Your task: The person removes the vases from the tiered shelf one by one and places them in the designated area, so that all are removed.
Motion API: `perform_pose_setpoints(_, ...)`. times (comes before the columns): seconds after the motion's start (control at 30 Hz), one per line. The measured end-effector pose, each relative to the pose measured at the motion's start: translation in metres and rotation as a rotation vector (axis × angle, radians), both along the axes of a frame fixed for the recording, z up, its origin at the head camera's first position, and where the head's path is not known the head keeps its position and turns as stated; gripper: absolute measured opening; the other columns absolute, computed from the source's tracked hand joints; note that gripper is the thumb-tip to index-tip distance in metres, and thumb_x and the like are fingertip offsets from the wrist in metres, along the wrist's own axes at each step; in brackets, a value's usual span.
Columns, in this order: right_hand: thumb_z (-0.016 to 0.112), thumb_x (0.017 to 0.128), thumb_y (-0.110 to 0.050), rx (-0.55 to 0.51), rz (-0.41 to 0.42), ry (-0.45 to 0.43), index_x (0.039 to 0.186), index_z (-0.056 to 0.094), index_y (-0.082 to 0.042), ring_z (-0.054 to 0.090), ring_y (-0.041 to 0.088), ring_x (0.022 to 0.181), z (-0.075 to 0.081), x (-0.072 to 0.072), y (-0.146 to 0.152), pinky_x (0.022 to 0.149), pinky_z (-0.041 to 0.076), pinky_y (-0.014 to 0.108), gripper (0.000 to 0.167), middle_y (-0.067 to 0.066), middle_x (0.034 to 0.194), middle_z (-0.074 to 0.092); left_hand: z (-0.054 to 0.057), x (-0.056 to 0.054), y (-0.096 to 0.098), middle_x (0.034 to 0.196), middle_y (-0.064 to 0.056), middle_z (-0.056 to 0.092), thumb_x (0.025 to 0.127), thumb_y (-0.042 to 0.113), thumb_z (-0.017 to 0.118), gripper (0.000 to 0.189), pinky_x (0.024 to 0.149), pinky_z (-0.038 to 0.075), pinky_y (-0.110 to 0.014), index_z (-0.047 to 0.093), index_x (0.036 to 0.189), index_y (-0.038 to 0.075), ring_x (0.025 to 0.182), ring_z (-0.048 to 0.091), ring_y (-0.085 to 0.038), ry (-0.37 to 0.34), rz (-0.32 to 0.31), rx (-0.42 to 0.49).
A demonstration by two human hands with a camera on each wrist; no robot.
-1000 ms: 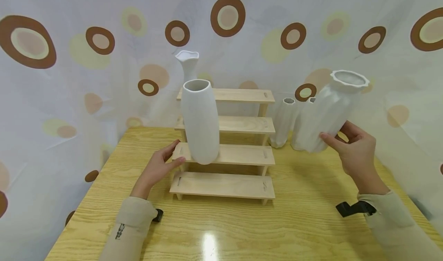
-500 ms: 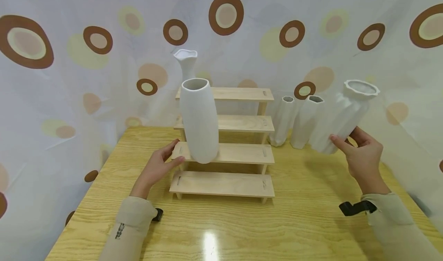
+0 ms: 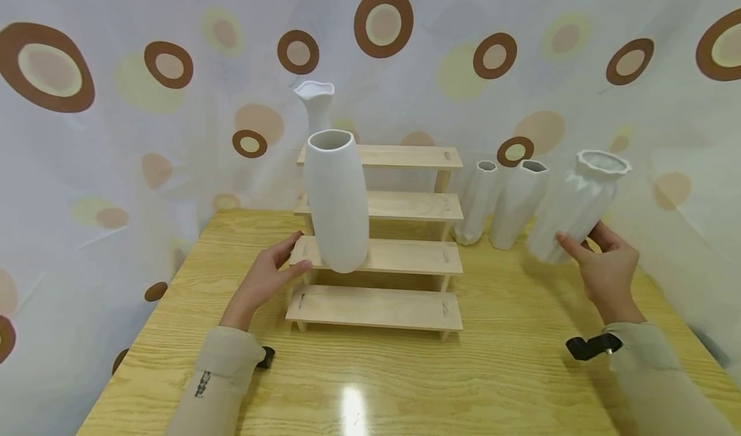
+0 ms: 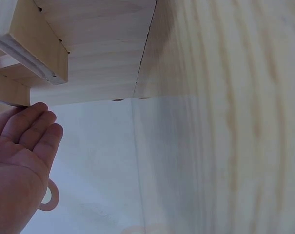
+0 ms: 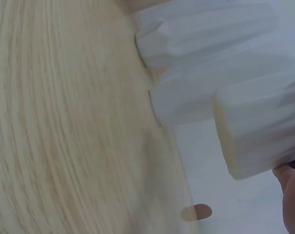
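Note:
My right hand [image 3: 610, 269] grips a white ribbed vase [image 3: 579, 208] with a flared, scalloped rim, thumb on its near side. This vase leans to the right; in the right wrist view its base [image 5: 254, 131] hangs just above the tabletop. At left, my left hand [image 3: 269, 278] holds the end of a stepped wooden shelf stand [image 3: 411, 256], thumb at the front and fingers behind. In the left wrist view the fingers [image 4: 35, 124] touch a board's edge. A tall smooth white vase [image 3: 338, 204] stands upright on the stand's second step from the bottom, beside the left hand.
A white vase with a wavy mouth [image 3: 317, 105] rises behind the smooth one. Two slim white vases, one fluted [image 3: 476, 204] and one faceted [image 3: 517, 208], stand on the wooden table [image 3: 405, 384] right of the stand. A circle-patterned cloth [image 3: 191, 114] hangs behind.
My right hand has carried the ribbed vase rightward and then down, away from the two slim vases, uncovering the faceted one. The left hand keeps its hold on the stand.

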State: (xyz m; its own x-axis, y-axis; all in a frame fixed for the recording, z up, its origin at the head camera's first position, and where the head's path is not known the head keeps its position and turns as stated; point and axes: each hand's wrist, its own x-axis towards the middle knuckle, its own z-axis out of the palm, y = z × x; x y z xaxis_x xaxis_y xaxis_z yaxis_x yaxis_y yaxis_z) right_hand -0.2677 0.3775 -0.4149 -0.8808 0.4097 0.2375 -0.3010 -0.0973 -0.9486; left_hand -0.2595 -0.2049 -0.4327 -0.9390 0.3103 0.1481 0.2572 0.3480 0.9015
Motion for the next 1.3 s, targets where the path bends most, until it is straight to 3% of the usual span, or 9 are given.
perform_pose_setpoints(0.2,0.087,0.069,0.008,0.023,-0.04,-0.011,0.132,0.065,-0.008,0.056,0.017,0.116,-0.011,-0.009,0.003,0.082,0.05,0.013,0.068,0.002,0.121,0.067,0.0,0.0,0.0,0.16,-0.007,0.026,0.098,0.034,0.065,0.074,0.115,0.025,-0.05,0.027,0.157,0.012,0.145,0.026,-0.029,0.005,0.002,-0.006)
perform_pose_setpoints(0.43,0.084,0.07,0.012,0.017,-0.022,0.022,0.132,0.064,-0.005,0.056,0.018,0.119,-0.02,-0.011,0.005,0.084,0.05,0.015,0.068,0.005,0.125,0.065,0.002,0.0,0.001,0.16,-0.006,0.026,0.097,0.036,0.065,0.076,0.115,0.026,-0.05,0.027,0.157,0.012,0.145,0.026,-0.029,0.0,0.009,-0.005)
perform_pose_setpoints(0.67,0.087,0.07,0.004,0.034,-0.07,-0.065,0.134,0.062,-0.01,0.054,0.017,0.121,-0.025,-0.013,0.007,0.084,0.049,0.011,0.07,0.003,0.129,0.063,0.001,-0.001,0.0,0.16,-0.006,0.027,0.097,0.035,0.065,0.074,0.115,0.024,-0.051,0.028,0.157,0.013,0.145,0.025,-0.032,0.012,0.004,-0.01)
perform_pose_setpoints(0.87,0.087,0.07,0.004,-0.003,-0.08,-0.082,0.135,0.062,-0.012,0.054,0.016,0.123,-0.034,-0.017,0.01,0.085,0.048,0.012,0.071,0.005,0.133,0.061,0.0,0.0,0.0,0.16,-0.005,0.026,0.097,0.036,0.065,0.074,0.116,0.023,-0.049,0.028,0.157,0.014,0.146,0.025,-0.03,0.006,0.01,-0.017)
perform_pose_setpoints(1.3,0.084,0.069,0.011,-0.115,-0.059,-0.033,0.135,0.062,-0.01,0.051,0.017,0.127,-0.047,-0.021,0.01,0.089,0.048,0.015,0.072,0.008,0.138,0.057,-0.001,-0.001,-0.001,0.16,-0.007,0.024,0.098,0.031,0.064,0.072,0.116,0.023,-0.05,0.026,0.157,0.013,0.145,0.025,-0.031,-0.005,0.013,-0.013)
